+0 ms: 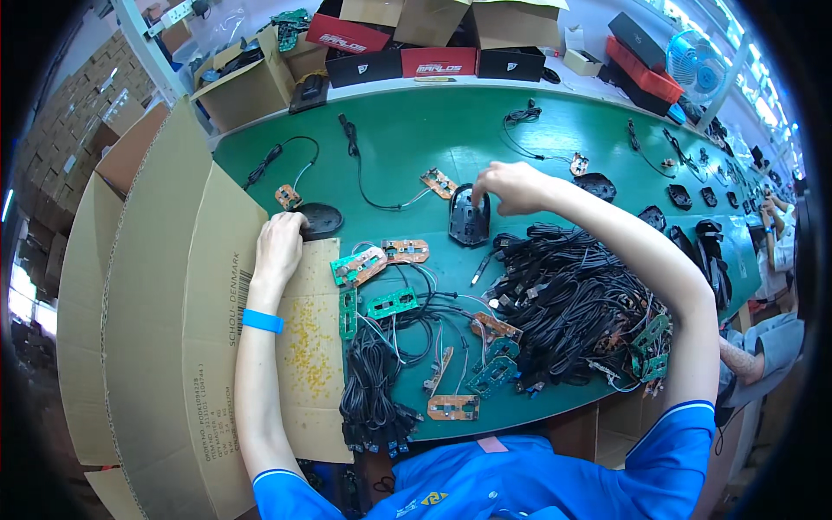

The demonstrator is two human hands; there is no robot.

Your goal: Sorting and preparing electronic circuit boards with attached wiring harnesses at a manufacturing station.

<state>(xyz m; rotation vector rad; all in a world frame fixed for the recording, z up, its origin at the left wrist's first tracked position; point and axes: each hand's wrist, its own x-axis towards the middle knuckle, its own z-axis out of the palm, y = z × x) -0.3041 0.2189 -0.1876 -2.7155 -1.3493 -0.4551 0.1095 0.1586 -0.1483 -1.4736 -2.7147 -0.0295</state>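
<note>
My left hand (280,245), a blue band on its wrist, has its fingers curled at the edge of a black mouse shell (321,221). What those fingers hold, if anything, is hidden. My right hand (515,189) reaches over a black mouse base (469,227) with fingers bent down in a pinch at its upper right edge. Anything small between them cannot be made out. Next to that base lies an orange-brown circuit board (439,184) wired to a black cable. Another small board (288,198) with a cable sits just above my left hand.
Small yellow pieces (308,347) lie scattered on a cardboard flap. A tall open carton (165,286) stands at the left. Black cables (572,303) are heaped at the right; green boards (393,302) lie mid-table. Boxes (438,61) line the back edge. A person (780,234) is at the far right.
</note>
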